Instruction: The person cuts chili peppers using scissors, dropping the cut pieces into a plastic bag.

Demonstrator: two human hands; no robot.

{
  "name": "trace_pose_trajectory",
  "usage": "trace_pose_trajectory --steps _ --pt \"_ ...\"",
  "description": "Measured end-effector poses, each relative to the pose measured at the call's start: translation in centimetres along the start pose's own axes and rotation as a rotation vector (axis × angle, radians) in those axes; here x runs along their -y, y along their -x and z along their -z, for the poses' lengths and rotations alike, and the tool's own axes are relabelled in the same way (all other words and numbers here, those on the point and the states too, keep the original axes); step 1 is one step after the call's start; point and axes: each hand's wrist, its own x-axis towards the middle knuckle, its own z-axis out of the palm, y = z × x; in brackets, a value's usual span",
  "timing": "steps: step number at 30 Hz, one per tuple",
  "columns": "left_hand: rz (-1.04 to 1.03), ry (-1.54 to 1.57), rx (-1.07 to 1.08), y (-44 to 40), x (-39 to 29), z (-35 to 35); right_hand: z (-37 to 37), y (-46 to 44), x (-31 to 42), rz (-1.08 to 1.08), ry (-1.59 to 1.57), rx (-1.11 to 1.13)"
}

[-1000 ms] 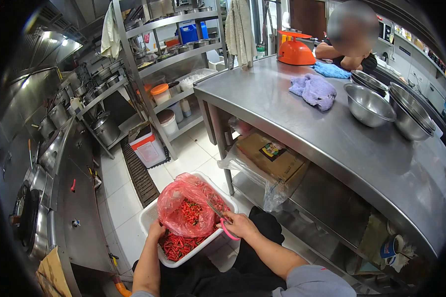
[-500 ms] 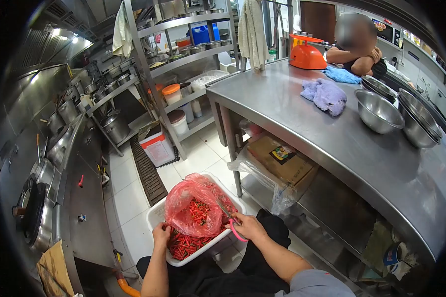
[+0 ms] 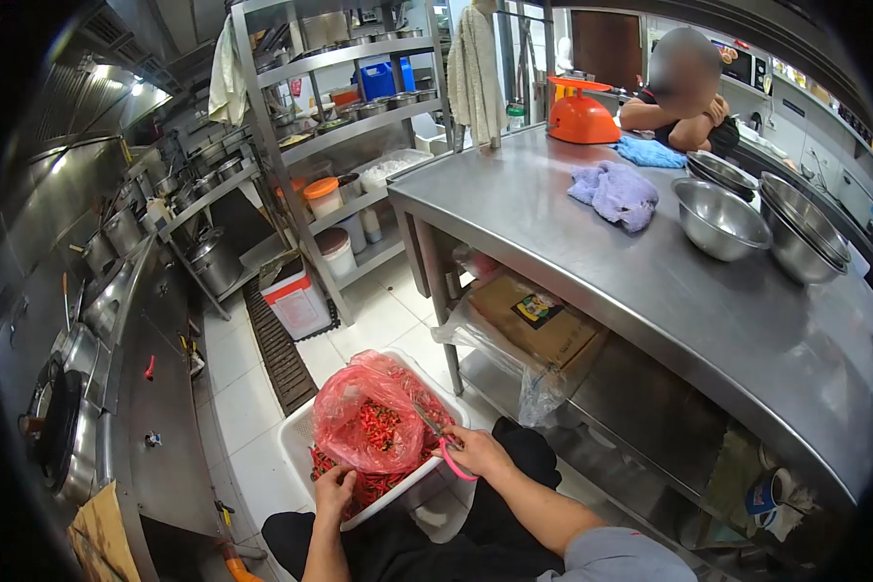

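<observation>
A white plastic basket stands low in front of me, between my knees. Loose red chilies fill its near part. On top sits a thin red plastic bag, its mouth spread around more small chilies. In my right hand are scissors with pink handles, their blades pointing up and left over the bag. My left hand is at the loose chilies by the basket's near left side. Its fingers are bent together; whether a chili is between them is too small to see.
A steel table on the right bears an orange scale, a purple cloth and steel bowls. Beneath it lies a cardboard box. A person leans behind it. Stove and pots line the left.
My left hand has moved from the basket's left edge rightward over the loose chilies. The right hand still holds the scissors. The whole view has shifted slightly.
</observation>
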Motion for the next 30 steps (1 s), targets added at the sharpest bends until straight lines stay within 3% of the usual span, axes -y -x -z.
trace_pose_trajectory --steps 3,5,8,11,14,24,26,30 --pt "-0.008 -0.018 0.066 0.1 -1.9 0.1 -0.6 -0.2 -0.7 0.012 -0.014 -0.024" --pt "0.018 -0.3 0.188 1.5 -6.1 0.9 -0.8 -0.1 -0.8 0.018 -0.024 -0.07" --pt "-0.002 -0.24 0.221 1.2 -4.9 0.6 -0.1 -0.1 -0.1 -0.037 0.002 -0.002" --pt "-0.039 -0.237 0.221 2.3 -7.7 1.2 -0.2 -0.2 -0.2 -0.004 -0.009 -0.025" --pt "-0.021 -0.137 0.172 1.5 -4.8 0.7 -0.2 -0.2 0.0 0.005 -0.029 -0.016" --pt "-0.051 -0.184 0.194 1.7 -4.3 0.5 0.3 0.1 0.6 -0.026 -0.038 0.013" --pt "-0.197 -0.267 0.161 1.5 -4.9 0.5 0.0 -0.2 0.2 0.024 -0.027 -0.017" --pt "-0.124 -0.261 0.175 2.2 -6.4 0.7 0.0 -0.4 0.4 -0.01 0.018 0.013"
